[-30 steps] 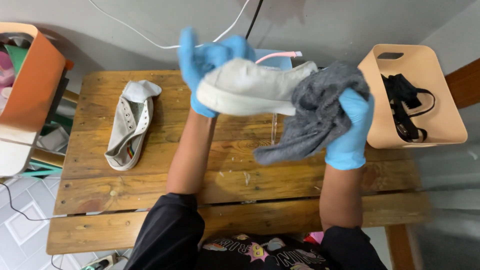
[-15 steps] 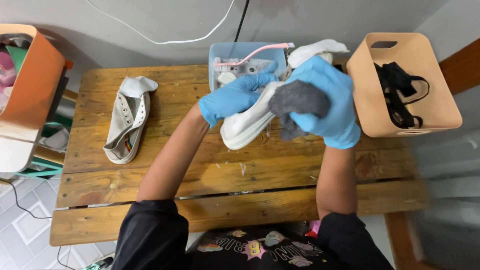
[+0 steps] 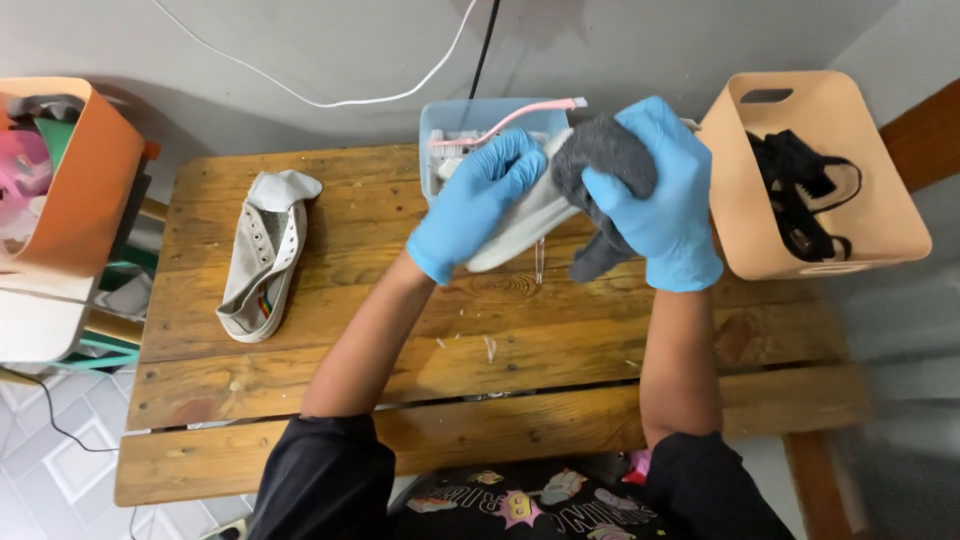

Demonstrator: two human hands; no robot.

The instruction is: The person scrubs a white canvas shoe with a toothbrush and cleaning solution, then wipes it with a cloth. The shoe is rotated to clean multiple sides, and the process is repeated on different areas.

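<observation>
1. Head view: a white shoe is held in the air above the far middle of the wooden table, just in front of a pale blue tub.
2. Left hand, in a blue glove, is closed around the shoe's near side, fingers wrapped over its upper.
3. Right hand, also gloved, is clenched on a grey cloth and presses it against the shoe's far-right end.
4. Long axis of the shoe runs from lower left to upper right; the cloth sits at the upper-right end, so the right hand is nearer that end and the left hand nearer the middle.
5. Pink toothbrush lies across the tub's rim, beyond the shoe.
6. Second white shoe lies flat, well left of the held one; a tan basket stands right of it.
</observation>
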